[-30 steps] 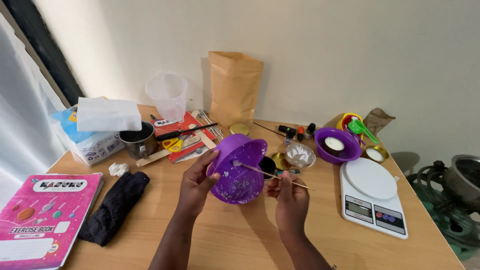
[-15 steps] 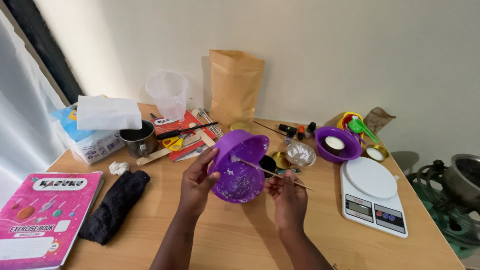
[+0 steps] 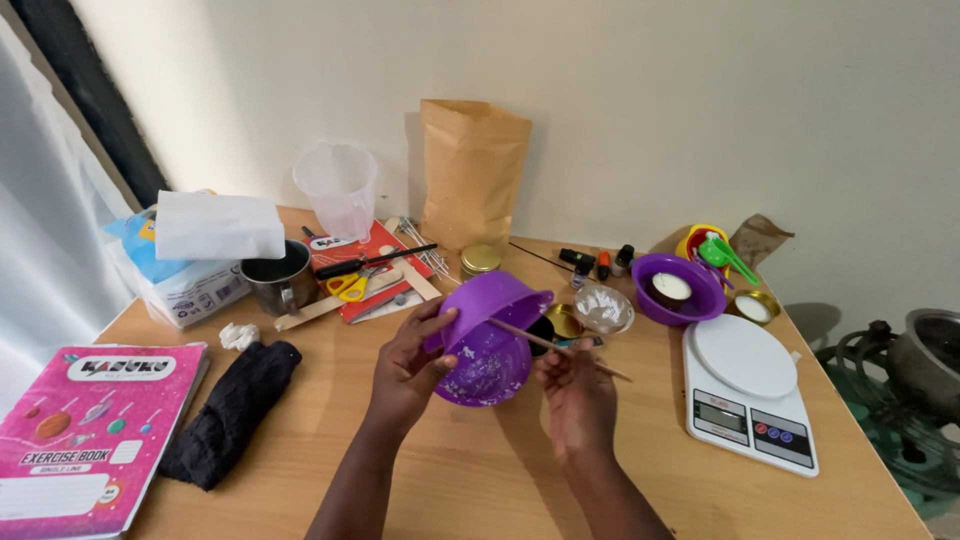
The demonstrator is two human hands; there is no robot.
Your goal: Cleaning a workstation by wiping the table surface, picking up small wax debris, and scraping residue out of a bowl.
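My left hand (image 3: 408,362) grips a purple plastic bowl (image 3: 487,340) by its left rim and holds it tilted above the wooden table (image 3: 480,480), with its mouth turned toward me. White residue clings to the bowl's inside. My right hand (image 3: 574,392) pinches a thin wooden stick (image 3: 555,347) whose far end reaches into the bowl. Just behind the bowl sit a small gold tin (image 3: 564,321) and a crumpled clear wrapper (image 3: 604,307).
A white kitchen scale (image 3: 748,390) lies at the right, behind it a second purple bowl (image 3: 680,288) with a white candle. A brown paper bag (image 3: 472,175), clear measuring jug (image 3: 338,187), metal mug (image 3: 274,278), tissue pack (image 3: 190,250), yellow scissors (image 3: 352,285), black cloth (image 3: 232,410) and pink exercise book (image 3: 85,435) fill the left.
The bowl has tipped a little further toward me and my right hand has shifted the stick slightly inside it. Everything else on the table stays put.
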